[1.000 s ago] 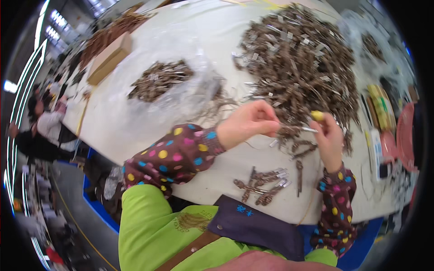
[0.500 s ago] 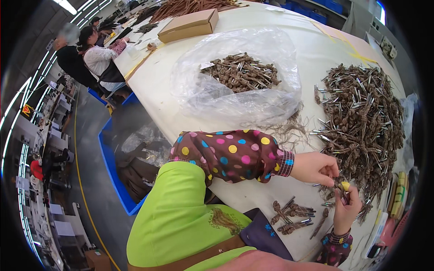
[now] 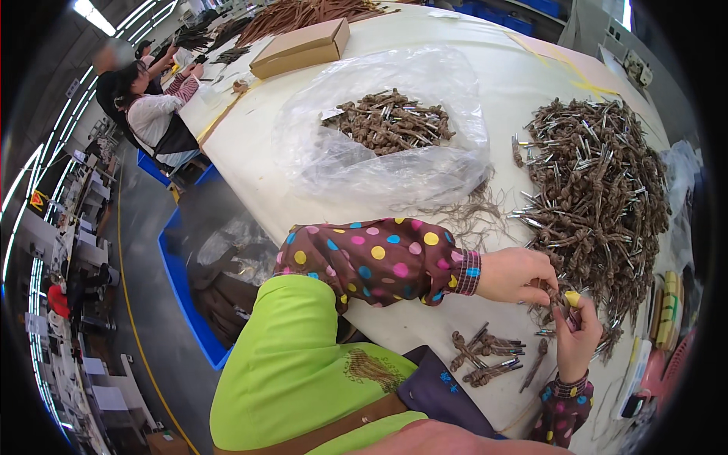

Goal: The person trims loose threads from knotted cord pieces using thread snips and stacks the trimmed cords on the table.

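My left hand (image 3: 517,274) reaches in from the left in a polka-dot sleeve, its fingers closed in a pinch on a brown knotted cord (image 3: 558,306). My right hand (image 3: 579,337), with yellow tape round one finger, grips the same cord from the near side. Fingers cover most of this piece. Just beyond both hands lies a large heap of brown knotted cords (image 3: 595,189) with silvery metal tips. A few more finished-looking knotted cords (image 3: 485,356) rest on the white table, nearer my body and left of my right hand.
An open clear plastic bag (image 3: 303,155) holds more knotted cords; loose brown threads (image 3: 478,211) lie beside it. A cardboard box (image 3: 299,49) sits farther back. At my left stands a blue bin (image 3: 180,292) with dark cloth. Two people work along the table's far left edge.
The view has shifted slightly, so the table's contents sit a little farther left. Both hands stay together on the cord, with small finger movements.
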`<state>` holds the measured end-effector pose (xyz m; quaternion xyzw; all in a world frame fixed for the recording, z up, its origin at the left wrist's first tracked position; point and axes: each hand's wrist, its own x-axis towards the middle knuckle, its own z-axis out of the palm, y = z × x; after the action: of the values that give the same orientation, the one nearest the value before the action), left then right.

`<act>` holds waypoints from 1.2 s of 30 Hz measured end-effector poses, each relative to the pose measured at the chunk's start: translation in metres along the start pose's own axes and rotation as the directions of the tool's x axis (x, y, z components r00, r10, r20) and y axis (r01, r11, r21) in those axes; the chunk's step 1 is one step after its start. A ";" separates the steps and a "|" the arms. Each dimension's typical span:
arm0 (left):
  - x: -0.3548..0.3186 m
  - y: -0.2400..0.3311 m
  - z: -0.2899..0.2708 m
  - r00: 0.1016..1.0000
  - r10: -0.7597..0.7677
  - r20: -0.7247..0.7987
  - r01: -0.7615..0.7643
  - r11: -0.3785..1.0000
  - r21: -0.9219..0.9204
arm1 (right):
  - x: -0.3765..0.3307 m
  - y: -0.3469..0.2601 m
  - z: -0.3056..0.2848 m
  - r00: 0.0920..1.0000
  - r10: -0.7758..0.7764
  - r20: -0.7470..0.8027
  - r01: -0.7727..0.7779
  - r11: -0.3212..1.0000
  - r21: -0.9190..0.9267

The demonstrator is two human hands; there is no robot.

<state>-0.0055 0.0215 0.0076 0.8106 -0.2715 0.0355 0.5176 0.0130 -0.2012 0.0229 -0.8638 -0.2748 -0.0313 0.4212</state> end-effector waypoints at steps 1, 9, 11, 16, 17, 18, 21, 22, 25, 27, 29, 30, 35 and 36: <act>0.000 0.000 -0.001 1.000 0.002 0.001 -0.002 1.000 0.000 | 0.000 0.003 0.000 1.000 0.000 -0.002 0.000 1.000 -0.001; 0.014 0.049 -0.028 0.967 0.215 -0.140 -0.225 0.972 -0.061 | 0.002 0.012 -0.004 0.999 0.040 -0.010 -0.039 0.997 0.059; 0.011 0.083 -0.037 0.977 0.211 -0.041 -0.205 0.855 -0.477 | 0.007 -0.002 0.019 0.989 0.130 -0.076 -0.071 0.849 0.524; 0.018 0.145 -0.031 0.897 0.441 -0.020 -0.261 0.494 -0.829 | -0.001 0.026 0.015 0.985 0.133 -0.112 -0.060 0.863 0.502; 0.018 0.154 -0.029 0.896 0.445 0.010 -0.175 0.372 -0.912 | -0.001 0.035 0.012 0.992 0.081 -0.093 -0.043 0.933 0.358; 0.018 0.161 -0.027 0.891 0.452 0.037 -0.081 0.240 -0.967 | 0.000 0.042 0.011 0.997 0.032 -0.065 -0.018 0.978 0.205; 0.027 0.164 -0.020 0.820 0.571 0.026 -0.299 0.467 -0.832 | 0.003 0.012 0.009 0.999 0.023 -0.037 -0.022 0.999 0.049; 0.032 0.168 -0.031 0.786 0.566 0.248 -0.270 0.676 -0.686 | 0.005 0.004 0.008 0.998 0.052 -0.032 -0.050 0.997 0.064; 0.051 0.175 0.027 0.608 0.740 -0.287 -0.419 -0.008 -0.908 | -0.004 0.029 0.012 0.975 0.205 -0.084 -0.184 0.960 0.210; 0.053 0.169 0.035 0.615 0.747 -0.253 -0.423 0.042 -0.905 | -0.004 0.036 0.007 0.973 0.227 -0.046 -0.209 0.946 0.248; 0.050 0.161 0.034 0.633 0.748 -0.198 -0.441 0.139 -0.887 | -0.001 0.037 0.012 0.973 0.229 -0.002 -0.216 0.921 0.323; 0.049 0.162 0.037 0.647 0.744 -0.167 -0.454 0.201 -0.868 | 0.004 0.020 0.017 0.937 0.347 0.028 -0.320 0.825 0.465; 0.112 0.135 0.160 0.720 0.694 0.000 -0.452 0.468 -0.759 | 0.006 0.014 0.006 0.996 0.084 -0.001 -0.084 0.992 0.098; 0.125 0.129 0.189 0.730 0.682 0.037 -0.438 0.509 -0.741 | 0.003 0.018 0.004 0.993 0.115 0.003 -0.114 0.990 0.088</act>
<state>-0.0025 -0.2322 0.0681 0.4160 -0.5960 -0.0340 0.6860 0.0239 -0.2058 0.0089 -0.8587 -0.2254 0.0040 0.4601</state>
